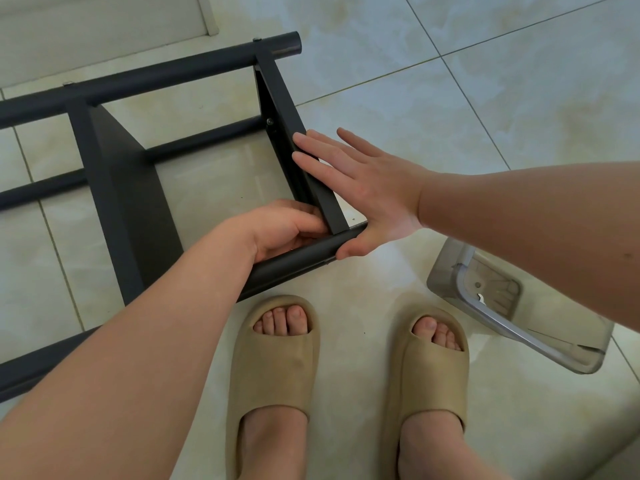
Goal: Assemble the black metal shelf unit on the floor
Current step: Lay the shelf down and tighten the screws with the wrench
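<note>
The black metal shelf unit [114, 188] lies on its side on the tiled floor, with round tubes and flat shelf panels. My left hand [287, 230] curls around the corner where the end shelf panel [294, 133] meets the near tube [298, 261]; its fingertips are hidden behind the panel. My right hand [360, 188] lies flat with fingers spread against the outer face of that panel, thumb against the tube's end. A screw head [269, 122] shows on the panel's inner side.
My two feet in tan slides [277, 368] [433, 368] stand just below the frame. A clear plastic tray with a metal tool [512, 306] lies at the right. A white door or skirting [104, 22] runs along the top left.
</note>
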The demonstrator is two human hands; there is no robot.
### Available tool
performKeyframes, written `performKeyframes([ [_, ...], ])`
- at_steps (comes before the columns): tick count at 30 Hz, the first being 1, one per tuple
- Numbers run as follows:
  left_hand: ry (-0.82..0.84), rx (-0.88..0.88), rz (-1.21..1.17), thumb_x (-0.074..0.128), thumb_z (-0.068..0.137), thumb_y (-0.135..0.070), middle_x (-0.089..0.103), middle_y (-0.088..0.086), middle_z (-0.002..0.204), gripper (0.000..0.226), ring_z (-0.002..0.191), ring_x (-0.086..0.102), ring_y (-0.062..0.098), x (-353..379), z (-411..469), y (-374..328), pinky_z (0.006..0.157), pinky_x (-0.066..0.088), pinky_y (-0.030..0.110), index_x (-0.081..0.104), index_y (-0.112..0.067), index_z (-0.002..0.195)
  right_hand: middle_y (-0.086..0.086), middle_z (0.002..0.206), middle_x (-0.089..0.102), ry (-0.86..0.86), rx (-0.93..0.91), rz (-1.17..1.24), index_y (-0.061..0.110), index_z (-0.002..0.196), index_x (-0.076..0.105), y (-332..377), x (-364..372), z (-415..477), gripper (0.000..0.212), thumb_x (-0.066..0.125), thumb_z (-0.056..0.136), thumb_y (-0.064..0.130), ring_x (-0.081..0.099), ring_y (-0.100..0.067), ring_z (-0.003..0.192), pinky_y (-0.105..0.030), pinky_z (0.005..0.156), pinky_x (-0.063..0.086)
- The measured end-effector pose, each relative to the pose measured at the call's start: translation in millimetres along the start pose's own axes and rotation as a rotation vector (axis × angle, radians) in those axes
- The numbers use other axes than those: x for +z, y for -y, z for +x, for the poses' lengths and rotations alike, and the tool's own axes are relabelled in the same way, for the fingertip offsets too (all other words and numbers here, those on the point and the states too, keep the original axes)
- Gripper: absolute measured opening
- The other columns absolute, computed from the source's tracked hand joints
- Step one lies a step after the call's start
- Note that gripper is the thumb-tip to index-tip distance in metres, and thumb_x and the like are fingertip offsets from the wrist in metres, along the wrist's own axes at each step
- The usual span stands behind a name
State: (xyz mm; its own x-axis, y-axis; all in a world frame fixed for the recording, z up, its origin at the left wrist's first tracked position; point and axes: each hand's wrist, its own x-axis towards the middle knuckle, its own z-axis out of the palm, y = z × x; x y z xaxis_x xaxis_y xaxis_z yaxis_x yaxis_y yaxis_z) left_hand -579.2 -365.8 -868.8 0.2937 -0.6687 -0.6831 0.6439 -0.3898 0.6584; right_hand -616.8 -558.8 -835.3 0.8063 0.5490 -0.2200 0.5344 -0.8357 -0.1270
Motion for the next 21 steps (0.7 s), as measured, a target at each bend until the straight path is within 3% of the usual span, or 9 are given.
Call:
performKeyframes([
  [6,0.041,0.041,-0.065,0.049,0.09,0.012,0.069,0.021,0.097,0.023,0.09,0.069,0.033,-1.9,0.1,-2.1,0.091,0.054,0.046,0.062,0.001,0.104,-0.014,0.169,-0.006,-0.003,-0.001,0.001,0.009,0.161,-0.002,-0.3,0.5,0.4,0.129,0.043,0.071,0.088,-0.007,-0.026,0.157,-0.048,0.126,-0.004],
  [8,0.039,0.027,-0.08,0.049,0.091,0.007,0.07,0.019,0.097,0.02,0.09,0.07,0.03,-1.2,1.3,-1.7,0.086,0.058,0.043,0.063,0.001,0.105,-0.014,0.169,-0.006,-0.005,-0.002,0.0,0.009,0.161,-0.002,-0.6,0.3,0.3,0.129,0.043,0.071,0.088,-0.007,-0.027,0.157,-0.048,0.126,-0.004],
  [10,0.038,0.006,0.0,0.051,0.094,-0.001,0.073,0.011,0.086,0.017,0.074,0.071,0.018,0.0,1.4,-1.0,0.066,0.059,0.03,0.067,-0.003,0.097,-0.014,0.169,-0.006,-0.006,-0.003,-0.002,0.008,0.161,-0.002,-0.6,0.5,0.2,0.129,0.043,0.071,0.088,-0.007,-0.027,0.157,-0.048,0.126,-0.004],
  [12,0.023,-0.006,0.074,0.055,0.094,-0.005,0.073,0.011,0.082,0.016,0.067,0.07,0.017,0.2,1.3,0.2,0.058,0.057,0.026,0.071,-0.005,0.093,-0.014,0.169,-0.007,-0.002,-0.001,-0.002,0.008,0.161,-0.002,-0.4,0.8,0.6,0.129,0.044,0.07,0.088,-0.007,-0.027,0.157,-0.049,0.126,-0.004],
  [18,0.011,0.026,-0.02,0.056,0.089,0.008,0.073,0.017,0.086,0.017,0.076,0.072,0.026,-3.1,2.6,1.3,0.076,0.061,0.036,0.07,-0.003,0.089,-0.014,0.169,-0.006,-0.007,0.0,-0.002,0.009,0.162,-0.002,-0.8,1.9,0.8,0.129,0.044,0.07,0.088,-0.007,-0.027,0.157,-0.049,0.126,-0.004],
  [21,0.03,0.031,-0.061,0.05,0.089,0.01,0.071,0.016,0.09,0.021,0.082,0.07,0.029,-3.5,2.0,-0.9,0.082,0.058,0.04,0.065,-0.002,0.097,-0.014,0.169,-0.005,-0.012,-0.005,0.006,0.008,0.161,-0.001,-0.6,2.2,0.8,0.129,0.045,0.071,0.088,-0.006,-0.027,0.157,-0.049,0.126,-0.003],
])
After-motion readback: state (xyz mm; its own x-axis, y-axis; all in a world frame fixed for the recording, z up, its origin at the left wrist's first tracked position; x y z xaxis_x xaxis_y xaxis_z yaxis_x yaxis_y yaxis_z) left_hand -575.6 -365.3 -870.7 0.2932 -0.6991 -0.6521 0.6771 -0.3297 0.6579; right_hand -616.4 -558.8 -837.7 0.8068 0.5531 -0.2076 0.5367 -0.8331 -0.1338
